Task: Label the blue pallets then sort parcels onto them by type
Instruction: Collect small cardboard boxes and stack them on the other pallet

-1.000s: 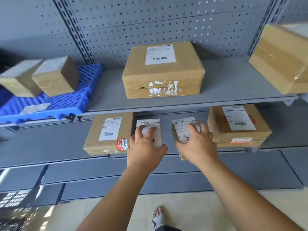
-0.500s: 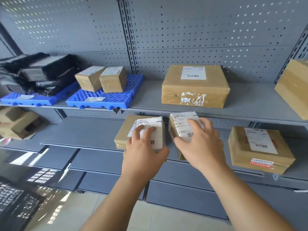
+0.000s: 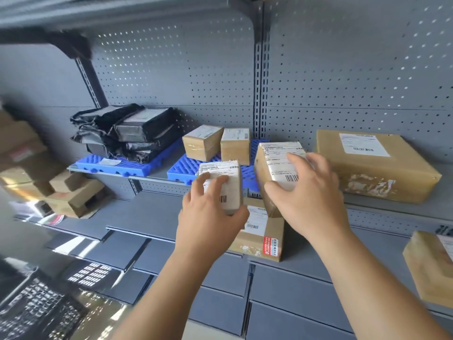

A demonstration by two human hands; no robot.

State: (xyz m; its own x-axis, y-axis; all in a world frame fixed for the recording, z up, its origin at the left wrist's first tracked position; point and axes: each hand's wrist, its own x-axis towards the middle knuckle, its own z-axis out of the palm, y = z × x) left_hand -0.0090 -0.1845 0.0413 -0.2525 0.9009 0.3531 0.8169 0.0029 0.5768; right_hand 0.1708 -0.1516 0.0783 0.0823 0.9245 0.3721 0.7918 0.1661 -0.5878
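Holding a small carton in each grip, we see our left grip [image 3: 210, 217] curled round the left carton [image 3: 226, 176] and our right grip [image 3: 308, 195] round the right carton [image 3: 275, 159], long axes pointing shelfward; the blue pallet [image 3: 182, 168] lies just ahead, nearer the left.

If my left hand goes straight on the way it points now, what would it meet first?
Probably the blue pallet on the right: your left hand, gripping a small labelled box, points up toward it. The two small cardboard boxes standing on it would come next. Depth is unclear here.
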